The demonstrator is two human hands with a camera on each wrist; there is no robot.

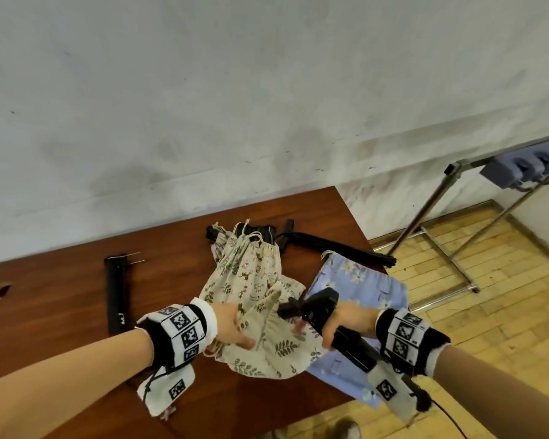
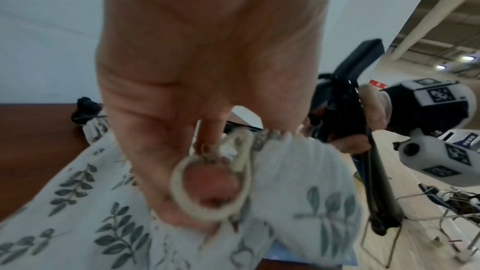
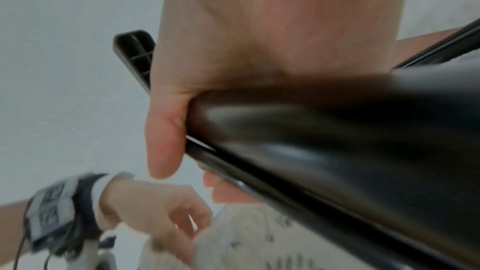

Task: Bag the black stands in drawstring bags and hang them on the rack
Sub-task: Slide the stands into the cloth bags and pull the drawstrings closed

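My right hand [image 1: 339,324] grips a folded black stand [image 1: 346,335] above the table's near right corner; its head points left toward a leaf-print drawstring bag [image 1: 267,346]. My left hand [image 1: 235,327] pinches that bag's gathered mouth, and the cord loop [image 2: 207,186] lies round my fingers in the left wrist view. The stand [image 3: 337,151] fills the right wrist view, with my thumb [image 3: 163,141] curled over it. Another black stand [image 1: 116,293] lies on the table at the left. A further stand [image 1: 336,245] lies at the far right edge.
More patterned bags [image 1: 251,261] are heaped mid-table, and a blue floral bag [image 1: 362,286] lies under my right hand. The brown table [image 1: 61,296] ends near the wall. A metal rack [image 1: 441,223] with grey hooks [image 1: 526,166] stands on the wooden floor at the right.
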